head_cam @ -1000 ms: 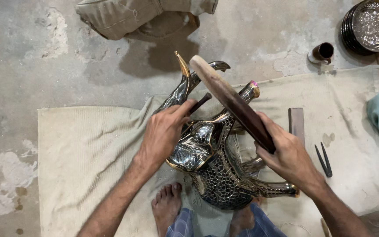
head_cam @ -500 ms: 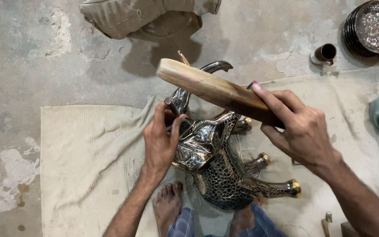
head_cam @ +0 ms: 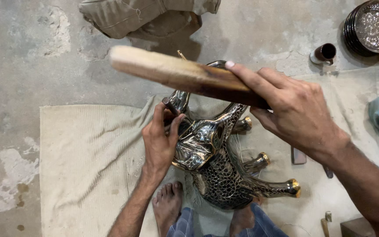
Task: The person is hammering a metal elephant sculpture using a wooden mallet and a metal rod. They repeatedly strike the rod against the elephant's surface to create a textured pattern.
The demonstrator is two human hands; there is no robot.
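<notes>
On a floor cloth [head_cam: 84,158], hands grip wooden bat [head_cam: 176,74] and metal elephant [head_cam: 216,166]

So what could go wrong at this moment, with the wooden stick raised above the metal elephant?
The right hand holds the wooden stick raised above the left hand, whose fingers pinch a small tool against the metal elephant; a misplaced blow could hit those fingers. The figure lies on its side on a wrinkled cloth, so it might shift. Bare feet sit close.
</notes>
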